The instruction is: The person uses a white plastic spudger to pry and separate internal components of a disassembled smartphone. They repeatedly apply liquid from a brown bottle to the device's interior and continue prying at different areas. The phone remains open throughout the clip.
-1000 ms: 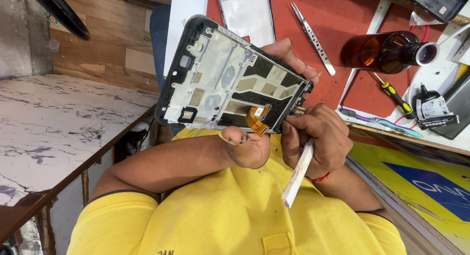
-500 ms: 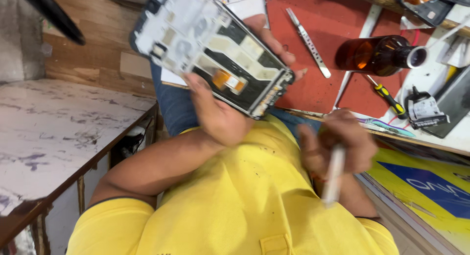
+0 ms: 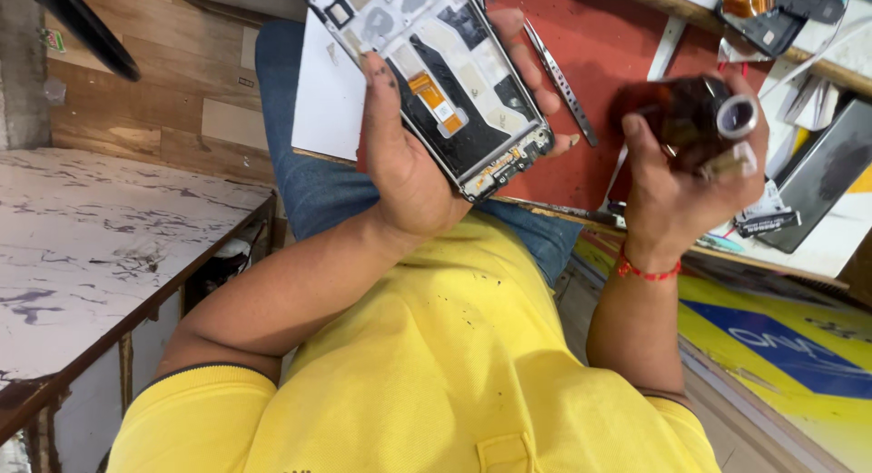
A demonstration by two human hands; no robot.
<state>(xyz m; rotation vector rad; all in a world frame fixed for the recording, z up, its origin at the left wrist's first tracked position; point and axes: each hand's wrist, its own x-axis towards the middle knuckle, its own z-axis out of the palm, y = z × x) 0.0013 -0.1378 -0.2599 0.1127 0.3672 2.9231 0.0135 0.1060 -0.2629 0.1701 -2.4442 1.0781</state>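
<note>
Brown bottle [image 3: 695, 119] gripped in right hand [image 3: 677, 187], mouth facing camera, over red table [image 3: 618, 46]. Left hand [image 3: 409, 155] clamps phone frame [image 3: 436, 69] to its left, long axis running far-left to near-right.

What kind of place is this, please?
Probably a small phone repair bench. The left hand holds an opened phone frame, the right hand a brown bottle, and tweezers lie on the red mat.
</note>
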